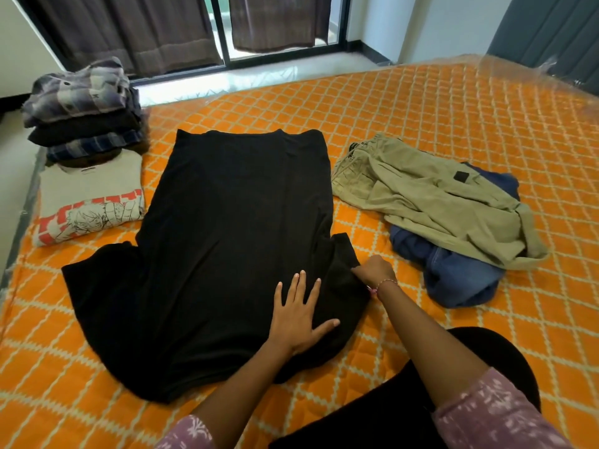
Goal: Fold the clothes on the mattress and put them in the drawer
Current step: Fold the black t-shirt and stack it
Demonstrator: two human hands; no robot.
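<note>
Clothes on the mattress (pixel 421 102), head view: black T-shirt (pixel 227 238) spread flat mid-mattress, collar end toward the near edge, hem toward the far edge by the window. Left sleeve lies spread out flat; right sleeve is bunched.

Left hand (pixel 299 314) lies flat on the shirt's near right part, fingers straight and spread, pressing the cloth down. Right hand (pixel 374 270) just beside it, fingers curled on the edge of the right sleeve, pinching it. Hands close but apart, both on the same shirt.

Folded stack (pixel 84 105) of plaid and dark pieces sits at the far left corner; folded grey printed tee (pixel 90 196) just nearside of it along the left edge. Unfolded khaki trousers (pixel 437 202) lie right of the shirt, draped over blue jeans (pixel 460 277). No drawer in view.

Judgement: step in hand is the sleeve fold. Several pieces already folded, this shirt and two more to go, nothing put away yet.

To do it well: keep the flat palm as anchor so the body does not creep; carry the sleeve inward along a straight line parallel to the side seam; smooth wrinkles near the shoulder before the next fold; match the left side to the same width
</note>
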